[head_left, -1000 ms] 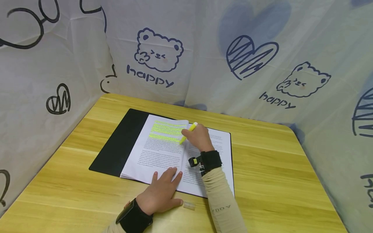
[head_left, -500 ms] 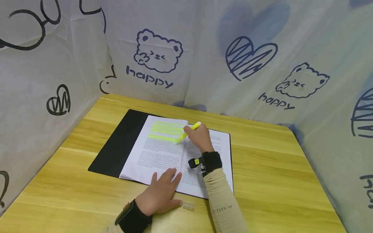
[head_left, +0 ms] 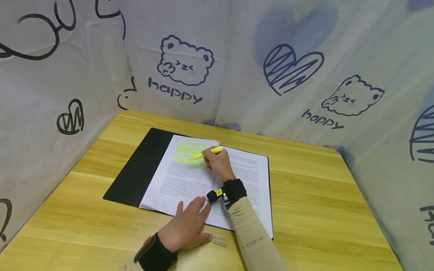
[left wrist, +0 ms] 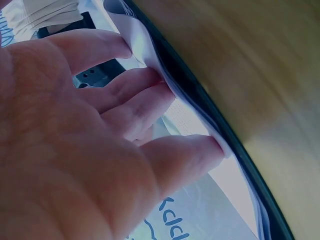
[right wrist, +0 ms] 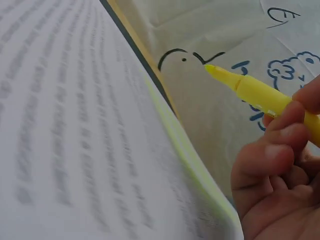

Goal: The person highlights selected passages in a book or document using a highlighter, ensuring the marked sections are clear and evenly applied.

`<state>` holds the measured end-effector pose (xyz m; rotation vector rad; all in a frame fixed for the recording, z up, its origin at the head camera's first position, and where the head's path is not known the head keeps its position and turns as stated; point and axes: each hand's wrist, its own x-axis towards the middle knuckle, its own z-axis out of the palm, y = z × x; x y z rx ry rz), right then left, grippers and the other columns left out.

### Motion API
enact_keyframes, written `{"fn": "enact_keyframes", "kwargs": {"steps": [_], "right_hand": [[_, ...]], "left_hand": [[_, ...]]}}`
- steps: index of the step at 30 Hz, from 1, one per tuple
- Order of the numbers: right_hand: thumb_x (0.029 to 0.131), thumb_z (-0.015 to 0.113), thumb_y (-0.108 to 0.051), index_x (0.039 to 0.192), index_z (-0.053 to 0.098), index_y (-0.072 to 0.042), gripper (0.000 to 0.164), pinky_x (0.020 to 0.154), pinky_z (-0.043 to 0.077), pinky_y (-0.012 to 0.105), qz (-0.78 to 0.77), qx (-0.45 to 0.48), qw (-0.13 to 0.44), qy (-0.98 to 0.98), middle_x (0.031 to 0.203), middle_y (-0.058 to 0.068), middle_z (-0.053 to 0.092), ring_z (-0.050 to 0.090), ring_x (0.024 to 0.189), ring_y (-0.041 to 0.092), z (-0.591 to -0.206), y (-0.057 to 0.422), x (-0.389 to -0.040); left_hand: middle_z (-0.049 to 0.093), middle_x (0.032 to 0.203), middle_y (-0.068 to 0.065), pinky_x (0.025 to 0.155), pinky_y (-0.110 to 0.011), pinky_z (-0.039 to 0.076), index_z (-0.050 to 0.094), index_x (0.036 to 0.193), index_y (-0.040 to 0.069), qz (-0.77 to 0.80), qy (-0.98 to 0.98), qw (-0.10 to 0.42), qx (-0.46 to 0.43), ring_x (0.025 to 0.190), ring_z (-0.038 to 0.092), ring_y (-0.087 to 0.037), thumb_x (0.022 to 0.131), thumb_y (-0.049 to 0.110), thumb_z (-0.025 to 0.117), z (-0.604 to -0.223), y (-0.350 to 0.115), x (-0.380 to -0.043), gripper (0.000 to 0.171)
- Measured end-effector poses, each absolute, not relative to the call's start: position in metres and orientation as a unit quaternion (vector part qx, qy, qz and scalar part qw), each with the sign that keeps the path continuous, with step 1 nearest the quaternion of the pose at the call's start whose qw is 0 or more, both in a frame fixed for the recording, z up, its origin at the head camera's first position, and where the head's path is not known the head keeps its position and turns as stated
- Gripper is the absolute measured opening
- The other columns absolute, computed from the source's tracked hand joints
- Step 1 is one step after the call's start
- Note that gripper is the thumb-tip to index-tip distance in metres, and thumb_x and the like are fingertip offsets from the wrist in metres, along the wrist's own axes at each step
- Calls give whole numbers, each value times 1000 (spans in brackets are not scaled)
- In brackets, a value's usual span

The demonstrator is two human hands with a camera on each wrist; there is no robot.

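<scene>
An open black folder (head_left: 133,171) lies on the wooden table with a stack of printed pages (head_left: 184,180) turned open in it. Yellow highlighted lines (head_left: 184,143) mark the upper part of the left page. My right hand (head_left: 219,164) pinches a yellow highlighter (right wrist: 262,94), its tip pointing left, over the left side of the highlighted lines. In the right wrist view the tip shows apart from the paper. My left hand (head_left: 185,226) rests with spread, fairly straight fingers (left wrist: 190,155) on the pages' near edge. Its thumb lies on the table.
Beside the left thumb is a small translucent whitish piece (head_left: 219,241). White cloth (head_left: 237,98) with bear and heart drawings hangs behind and at both sides of the table (head_left: 312,203).
My right hand first drew the highlighter's tip leftward along the line, then moved further left with it, the highlighter now tilted flatter. The left hand has stayed in place.
</scene>
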<state>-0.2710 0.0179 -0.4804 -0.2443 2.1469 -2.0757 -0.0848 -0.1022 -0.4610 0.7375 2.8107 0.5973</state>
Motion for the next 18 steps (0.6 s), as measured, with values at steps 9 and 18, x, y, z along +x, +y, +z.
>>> {"fn": "enact_keyframes", "kwargs": {"steps": [9, 18], "right_hand": [[86, 69, -31, 102, 69, -5, 30, 54, 46, 30, -714, -106, 108, 684, 81, 13, 62, 51, 58, 19, -499, 6, -274], [85, 71, -33, 98, 68, -7, 30, 54, 47, 31, -696, -121, 127, 696, 82, 16, 63, 52, 58, 19, -501, -3, -284]], "left_hand": [[36, 141, -16, 98, -69, 26, 44, 141, 2, 191, 945, 75, 253, 133, 31, -28, 82, 50, 66, -464, -101, -86, 79], [34, 146, -20, 100, -69, 24, 42, 143, 1, 195, 946, 87, 246, 137, 29, -31, 81, 50, 67, -462, -102, -85, 83]]}}
